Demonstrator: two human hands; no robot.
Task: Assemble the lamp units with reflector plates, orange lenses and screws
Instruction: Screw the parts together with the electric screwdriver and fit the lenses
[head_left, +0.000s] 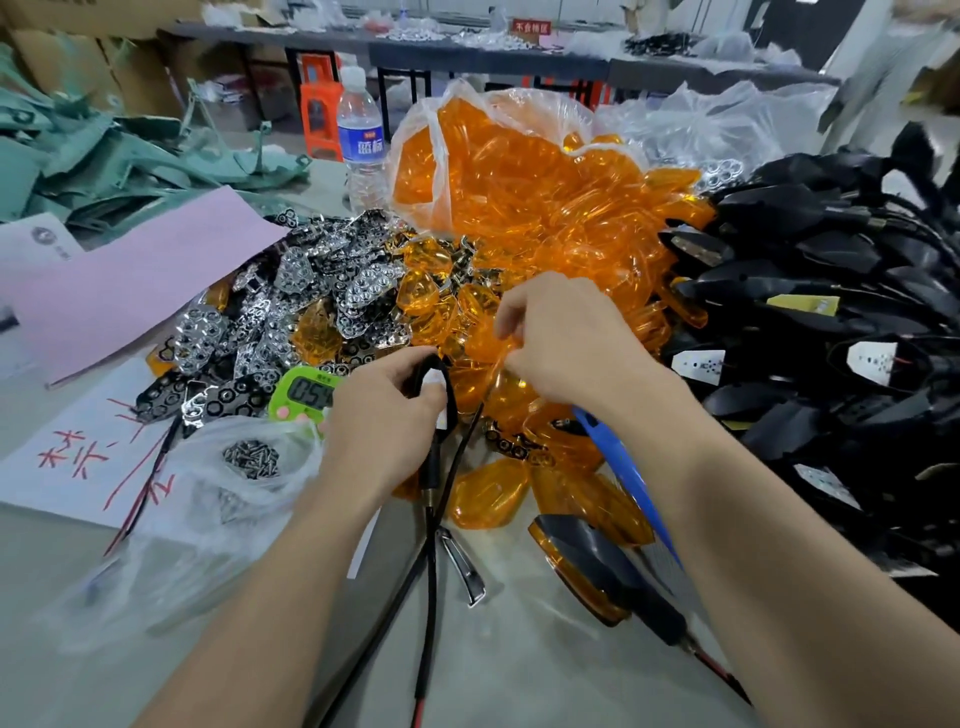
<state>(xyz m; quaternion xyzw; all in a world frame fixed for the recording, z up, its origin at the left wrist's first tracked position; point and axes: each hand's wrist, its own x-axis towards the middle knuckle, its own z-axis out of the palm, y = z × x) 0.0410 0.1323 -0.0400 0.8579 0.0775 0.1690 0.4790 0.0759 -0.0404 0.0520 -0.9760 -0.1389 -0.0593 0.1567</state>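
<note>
The lamp unit is held just above the bench, its long axis running away from the person, with stem and wires trailing back. The left hand grip curls round it. Lens step: the right hand grip apparently pinches an orange lens, which next needs aligning over the housing.

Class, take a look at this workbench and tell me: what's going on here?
A person is assembling lamps. Their left hand holds a black lamp unit, while the right hand pinches an orange lens at the lens pile. Loose reflector plates and bagged screws lie to the left.
</note>
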